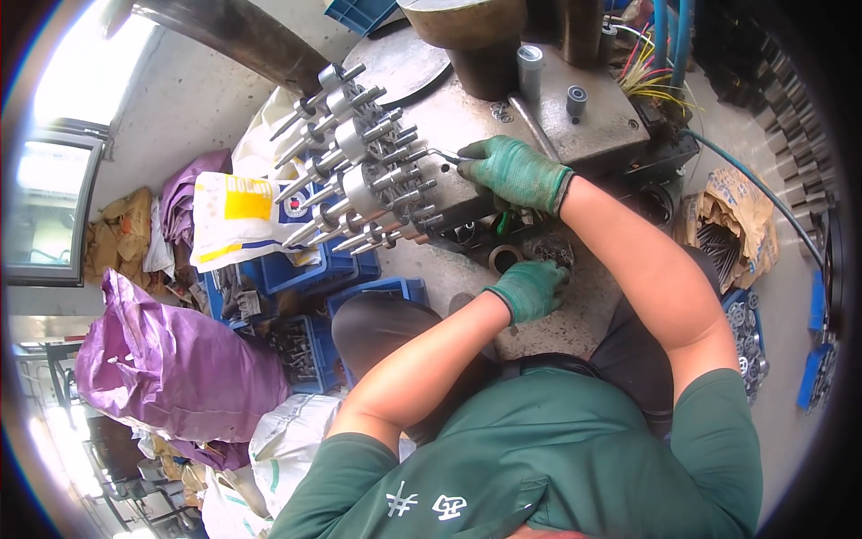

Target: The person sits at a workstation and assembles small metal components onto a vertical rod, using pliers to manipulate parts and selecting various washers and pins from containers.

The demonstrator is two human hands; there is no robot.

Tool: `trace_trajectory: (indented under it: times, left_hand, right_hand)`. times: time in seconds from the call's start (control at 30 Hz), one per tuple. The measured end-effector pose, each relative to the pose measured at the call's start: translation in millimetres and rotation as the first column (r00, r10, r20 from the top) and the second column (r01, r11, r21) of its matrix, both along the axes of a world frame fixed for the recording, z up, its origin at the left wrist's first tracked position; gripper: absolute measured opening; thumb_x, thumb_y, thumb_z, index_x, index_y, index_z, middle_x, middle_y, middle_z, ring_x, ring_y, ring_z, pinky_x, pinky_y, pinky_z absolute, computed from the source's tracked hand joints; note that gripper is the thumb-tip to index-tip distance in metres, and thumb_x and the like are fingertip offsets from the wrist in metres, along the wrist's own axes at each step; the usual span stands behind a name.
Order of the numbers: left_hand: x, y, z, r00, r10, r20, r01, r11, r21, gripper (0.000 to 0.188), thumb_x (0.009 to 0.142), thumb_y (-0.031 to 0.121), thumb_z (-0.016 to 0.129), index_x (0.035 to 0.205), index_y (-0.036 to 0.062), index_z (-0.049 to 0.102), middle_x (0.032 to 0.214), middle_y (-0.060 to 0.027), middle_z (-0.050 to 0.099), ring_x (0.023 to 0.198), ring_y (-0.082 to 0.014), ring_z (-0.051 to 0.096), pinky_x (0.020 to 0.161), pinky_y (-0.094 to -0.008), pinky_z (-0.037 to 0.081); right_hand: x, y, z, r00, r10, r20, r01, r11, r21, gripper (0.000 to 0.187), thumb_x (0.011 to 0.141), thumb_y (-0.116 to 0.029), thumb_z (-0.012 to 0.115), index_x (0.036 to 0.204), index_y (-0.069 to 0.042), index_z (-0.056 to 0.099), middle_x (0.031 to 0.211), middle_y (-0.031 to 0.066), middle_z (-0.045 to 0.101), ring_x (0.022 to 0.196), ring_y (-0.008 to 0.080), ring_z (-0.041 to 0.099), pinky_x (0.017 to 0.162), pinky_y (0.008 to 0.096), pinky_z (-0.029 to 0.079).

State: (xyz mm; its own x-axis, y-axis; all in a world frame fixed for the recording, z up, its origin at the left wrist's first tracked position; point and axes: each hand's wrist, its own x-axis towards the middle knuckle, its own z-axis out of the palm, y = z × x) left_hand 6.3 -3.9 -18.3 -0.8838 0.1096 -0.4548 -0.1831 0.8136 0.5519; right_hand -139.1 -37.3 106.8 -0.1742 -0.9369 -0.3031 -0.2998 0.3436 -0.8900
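Note:
My right hand [518, 172], in a green work glove, is closed around a thin metal rod with a bent tip [442, 155] above the machine's steel table [588, 135]. The rod points left toward a cluster of round metal parts with shafts [364, 184] at the table's left edge. Lower down, my gloved left hand [530, 292] has its fingers curled beside a round metal part [549, 250] below the table's front edge. What those fingers grip, if anything, is hidden. A metal ring [505, 259] sits just left of that round part.
A thick press column [480, 54] rises at the back. Metal cylinders [530, 72] stand on the table, with loose wires [651, 76] behind. Blue bins [310, 350] and a purple sack [175, 359] are at left. A paper sack of metal rods [732, 229] lies right.

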Motion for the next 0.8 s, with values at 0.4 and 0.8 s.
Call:
trace_trajectory:
  times: [0.4,0.8]
  left_hand:
    - [0,3,-3,1.0,-0.018,-0.007,0.018,1.0,-0.009,0.043,0.095,0.03,0.068,0.131,0.0068,0.066,0.12,-0.0201,0.067,0.116,-0.0388,0.065,0.1,-0.0508,0.052]
    - [1,4,-10,0.999,-0.02,-0.026,0.02,1.0,-0.011,0.044,0.094,0.029,0.068,0.132,0.006,0.066,0.121,-0.0196,0.067,0.116,-0.0384,0.065,0.099,-0.0505,0.052]
  right_hand:
    - [-3,-2,-8,0.967,0.033,-0.251,-0.055,0.995,-0.079,0.043,0.104,-0.032,0.059,0.138,-0.007,0.068,0.08,0.0082,0.071,0.062,0.0166,0.066,0.067,0.036,0.055]
    - [1,-4,7,0.988,0.094,-0.123,-0.089,0.995,0.039,0.05,0.105,-0.031,0.062,0.148,-0.005,0.06,0.08,0.0078,0.07,0.061,0.0149,0.066,0.062,0.0321,0.057]
